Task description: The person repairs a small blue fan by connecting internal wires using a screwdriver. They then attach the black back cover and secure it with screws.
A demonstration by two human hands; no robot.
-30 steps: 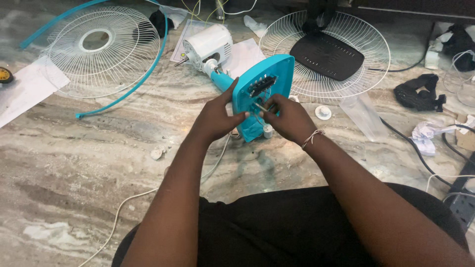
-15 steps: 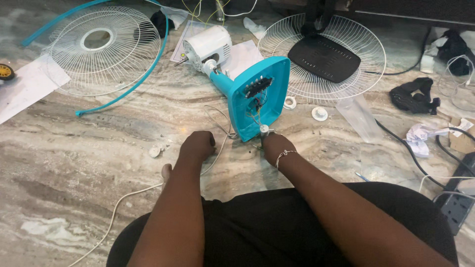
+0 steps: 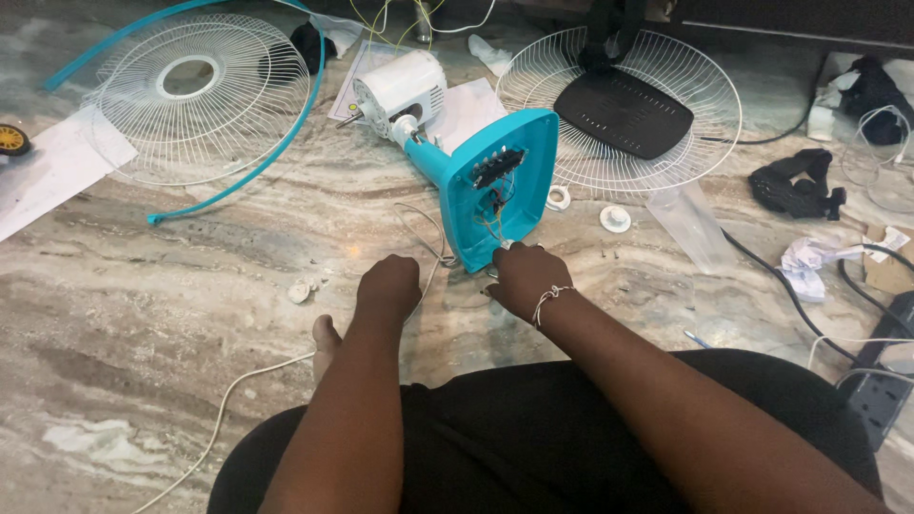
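Observation:
A turquoise fan base (image 3: pixel 522 152) lies tilted on the marble floor, its open underside showing a switch block and coloured wires (image 3: pixel 495 186). Its neck runs up to a white motor housing (image 3: pixel 405 86). My right hand (image 3: pixel 524 278) rests knuckles-up at the base's lower edge, fingers curled down by a small white piece; what they hold is hidden. My left hand (image 3: pixel 388 286) is a closed fist on the floor just left of the base, beside a thin white cord (image 3: pixel 430 249). My bare foot (image 3: pixel 326 343) shows under the left forearm.
Two white wire fan guards lie at the back: one with a turquoise rim (image 3: pixel 205 90) on the left, and one (image 3: pixel 666 143) holding a black blade piece (image 3: pixel 624 112) on the right. White caps (image 3: pixel 615 219), a clear bag (image 3: pixel 690 227), papers, black cables and a power strip (image 3: pixel 881 395) are scattered around.
Both hands have come off the turquoise base and dropped to the floor in front of it. The base has stayed where it was.

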